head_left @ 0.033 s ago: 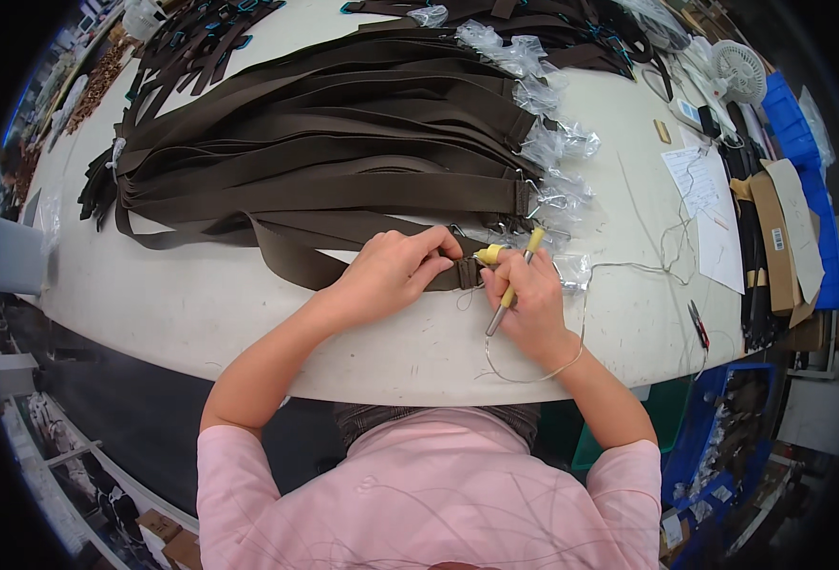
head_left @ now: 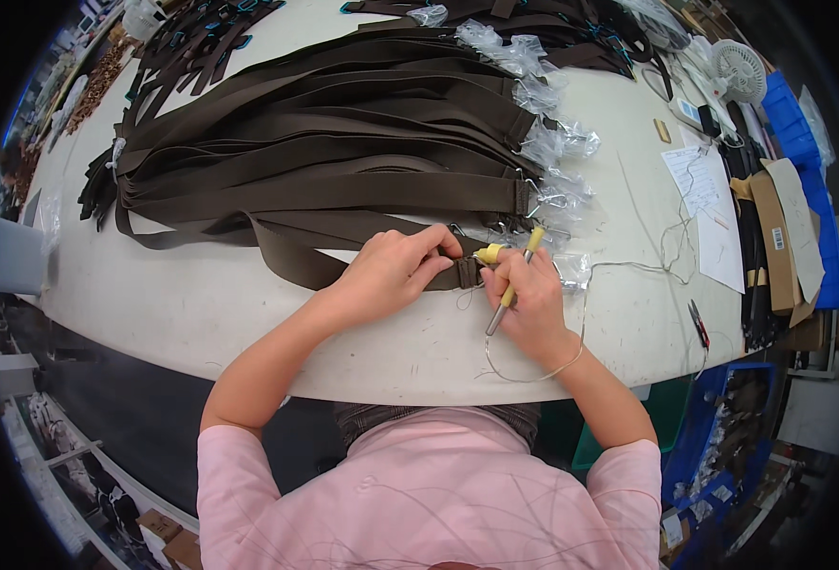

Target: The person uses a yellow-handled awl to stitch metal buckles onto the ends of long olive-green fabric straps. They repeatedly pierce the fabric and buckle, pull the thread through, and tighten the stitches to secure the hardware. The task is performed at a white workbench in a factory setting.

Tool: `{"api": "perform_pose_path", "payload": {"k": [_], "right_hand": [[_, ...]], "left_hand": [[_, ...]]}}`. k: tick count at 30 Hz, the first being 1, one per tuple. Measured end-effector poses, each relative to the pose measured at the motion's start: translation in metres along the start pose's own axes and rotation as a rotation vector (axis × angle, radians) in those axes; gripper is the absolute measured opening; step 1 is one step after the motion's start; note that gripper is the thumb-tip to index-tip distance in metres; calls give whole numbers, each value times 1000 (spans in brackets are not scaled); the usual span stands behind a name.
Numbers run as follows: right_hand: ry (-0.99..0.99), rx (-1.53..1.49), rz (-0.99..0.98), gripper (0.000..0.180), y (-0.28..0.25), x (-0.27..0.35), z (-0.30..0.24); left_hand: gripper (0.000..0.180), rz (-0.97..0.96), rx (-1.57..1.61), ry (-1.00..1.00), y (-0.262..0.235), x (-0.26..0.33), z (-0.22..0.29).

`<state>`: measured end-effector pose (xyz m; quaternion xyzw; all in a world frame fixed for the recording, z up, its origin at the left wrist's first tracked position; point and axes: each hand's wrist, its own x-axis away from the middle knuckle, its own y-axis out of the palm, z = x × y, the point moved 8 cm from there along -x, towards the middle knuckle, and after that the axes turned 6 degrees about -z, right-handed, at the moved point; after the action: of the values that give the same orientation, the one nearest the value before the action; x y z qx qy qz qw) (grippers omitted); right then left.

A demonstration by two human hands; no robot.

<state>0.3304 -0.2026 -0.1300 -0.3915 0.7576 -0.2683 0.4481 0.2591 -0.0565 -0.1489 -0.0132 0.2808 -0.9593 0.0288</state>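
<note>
Together, left hand (head_left: 391, 271) and right hand (head_left: 533, 296) meet at the thick end of a dark strap (head_left: 298, 258).
The left is mostly closed, thumb and bent fingers pinching the strap just left of that end; its palm is hidden. The right is curled shut around a slim yellow-handled tool (head_left: 507, 297), metal tip slanting down toward the table (head_left: 201, 318), its fingertips beside the strap's end; a yellow piece (head_left: 490, 254) shows at them, how it is attached unclear. Pale thread (head_left: 524, 381) loops below the right wrist. Beyond lies a pile of straps (head_left: 315, 152), with clear plastic (head_left: 524, 57) along its right end; farther right are snips (head_left: 699, 325), paper (head_left: 704, 185) and a fan (head_left: 740, 69).
</note>
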Motion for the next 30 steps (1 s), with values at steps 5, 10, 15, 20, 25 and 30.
{"api": "perform_pose_path", "payload": {"k": [5, 10, 15, 20, 25, 30], "right_hand": [[-29, 21, 28, 24, -1, 3, 0], [-121, 34, 73, 27, -14, 2, -14], [-186, -96, -158, 34, -18, 34, -28], [-159, 18, -124, 32, -14, 37, -28], [-183, 82, -197, 31, -2, 39, -26], [-142, -60, -154, 28, -15, 40, -19]], "left_hand": [[12, 5, 2, -48, 1, 1, -1], [13, 103, -272, 217, 2, 22, 21], [26, 70, -494, 476, 32, 58, 39], [24, 106, 141, 76, 20, 49, 4], [16, 90, 435, -96, 37, 31, 0], [11, 14, 276, -163, 41, 20, -4]]}}
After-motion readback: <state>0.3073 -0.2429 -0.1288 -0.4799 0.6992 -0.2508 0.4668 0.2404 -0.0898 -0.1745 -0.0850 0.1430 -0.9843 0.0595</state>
